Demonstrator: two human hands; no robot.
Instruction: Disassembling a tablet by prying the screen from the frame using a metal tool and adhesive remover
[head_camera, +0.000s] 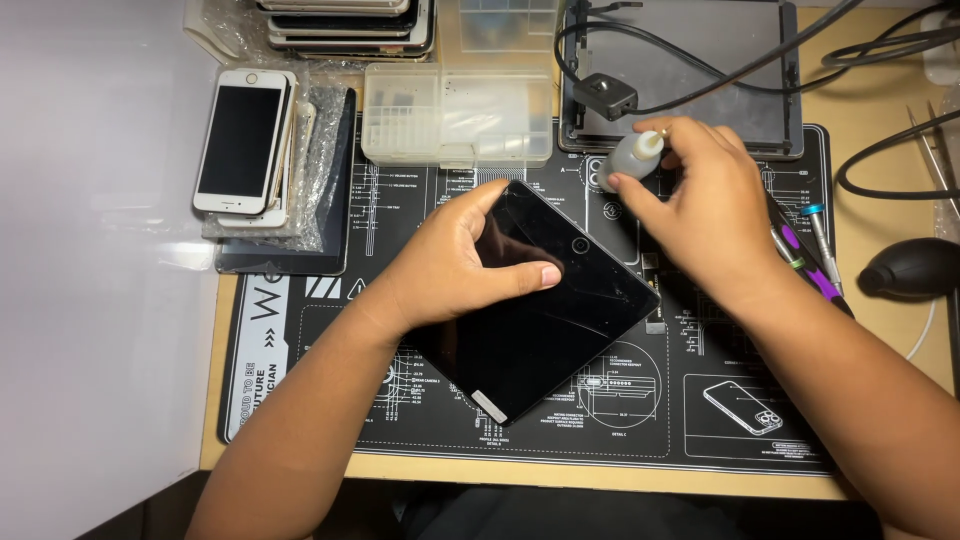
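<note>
Black tablet (535, 300) gripped in left hand (455, 265); small white bottle (632, 158), contents unseen, clasped in right hand (705, 215).

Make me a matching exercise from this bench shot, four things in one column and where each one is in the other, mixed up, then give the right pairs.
Things:
1. Black rectangular tablet
2. Small white plastic squeeze bottle
3. White smartphone with dark screen
4. Clear plastic compartment box

Places:
A. Held in the right hand
B. At the mat's top edge, centre
C. Gripped by the left hand, lying tilted on the black printed work mat
D. On top of a phone stack, far left

Pairs: 1-C, 2-A, 3-D, 4-B
</note>
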